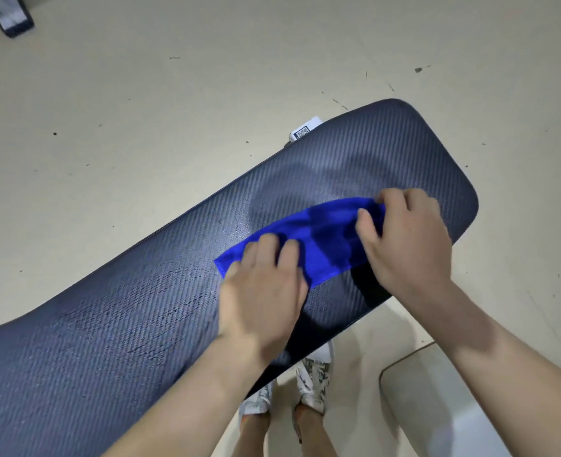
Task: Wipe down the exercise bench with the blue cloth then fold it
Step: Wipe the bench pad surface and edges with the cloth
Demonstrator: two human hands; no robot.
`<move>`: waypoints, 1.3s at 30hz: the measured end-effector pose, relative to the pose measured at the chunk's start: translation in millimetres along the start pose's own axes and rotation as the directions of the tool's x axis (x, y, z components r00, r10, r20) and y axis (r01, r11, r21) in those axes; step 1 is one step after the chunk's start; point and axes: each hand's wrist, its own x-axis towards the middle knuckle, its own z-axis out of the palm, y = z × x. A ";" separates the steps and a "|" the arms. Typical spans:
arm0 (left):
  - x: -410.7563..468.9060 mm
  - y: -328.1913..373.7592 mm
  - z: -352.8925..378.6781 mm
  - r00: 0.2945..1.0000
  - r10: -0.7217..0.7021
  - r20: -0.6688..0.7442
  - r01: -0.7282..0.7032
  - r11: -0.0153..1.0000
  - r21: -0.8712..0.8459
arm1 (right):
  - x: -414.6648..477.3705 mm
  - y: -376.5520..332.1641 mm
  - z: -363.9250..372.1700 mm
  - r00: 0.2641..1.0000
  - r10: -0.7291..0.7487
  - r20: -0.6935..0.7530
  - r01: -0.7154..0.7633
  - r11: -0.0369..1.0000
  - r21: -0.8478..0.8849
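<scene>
A long dark exercise bench pad (pixel 114 318) with a woven texture runs diagonally from lower left to upper right. The blue cloth (pixel 325 239) lies on its right part as a folded narrow strip. My left hand (pixel 266 285) presses on the cloth's left end with fingers laid over it. My right hand (pixel 407 235) pinches the cloth's right end between thumb and fingers. The middle of the cloth shows between the hands; both its ends are partly hidden under them.
A pale floor (pixel 173 110) surrounds the bench. A white label with a code (pixel 305 130) sticks out behind the pad. My feet in light shoes (pixel 315 380) stand below the bench edge. A pale rounded surface (pixel 437 407) is at lower right, a dark object (pixel 13 23) at top left.
</scene>
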 end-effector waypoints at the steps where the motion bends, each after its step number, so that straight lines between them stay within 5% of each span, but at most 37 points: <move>1: 8.4 2.8 4.2 0.999 0.028 -0.021 -0.028 0.999 -0.030 | -0.2 -3.2 2.2 0.999 0.023 0.045 -0.024 1.000 0.011; 6: 33.8 -9.7 3.4 0.994 -0.113 0.004 0.113 0.982 -0.150 | 19.4 23.1 -7.4 0.970 0.066 0.234 -0.117 0.971 0.209; 10: 23.3 -45.0 -0.8 0.972 -0.226 0.066 0.235 0.940 -0.246 | 41.7 39.3 -35.6 0.780 0.068 0.622 -0.196 0.970 0.140; 12: 15.6 -47.9 -0.2 0.974 -0.186 0.130 0.218 0.923 -0.316 | 46.2 38.9 -44.7 0.721 0.075 0.689 -0.218 0.968 0.122; 14: 11.1 -46.6 1.7 0.977 -0.157 0.143 0.201 0.902 -0.383 | 54.6 33.9 -49.9 0.803 0.095 0.588 -0.154 0.987 0.051; 17: 19.8 -43.8 -3.2 0.979 -0.191 0.069 0.199 0.831 -0.519 | 73.7 16.7 -52.3 0.973 0.044 0.227 -0.038 0.999 -0.030; 21: 47.8 -45.6 -17.7 0.937 -0.320 -0.136 0.224 0.855 -0.468 | 80.2 -19.7 -47.7 0.999 -0.018 -0.036 0.020 0.999 0.051; 24: 58.4 -29.9 -22.1 0.948 -0.236 -0.216 0.148 0.921 -0.359 | 65.7 -26.1 -32.5 0.999 0.011 0.045 -0.013 0.999 0.049; 27: 55.7 -7.0 -2.1 0.976 -0.211 -0.051 0.169 0.888 -0.428 | 45.1 -24.9 -4.9 0.986 -0.043 0.158 0.051 0.998 -0.046; 30: 36.6 3.7 34.4 0.992 -0.124 0.007 0.124 0.984 -0.128 | 31.0 -20.3 24.3 0.965 -0.111 0.238 0.152 0.975 -0.161; 39: 88.2 15.2 44.8 0.953 -0.289 -0.087 0.289 0.957 -0.013 | 108.0 -17.1 47.8 0.934 -0.274 0.227 0.304 0.946 -0.110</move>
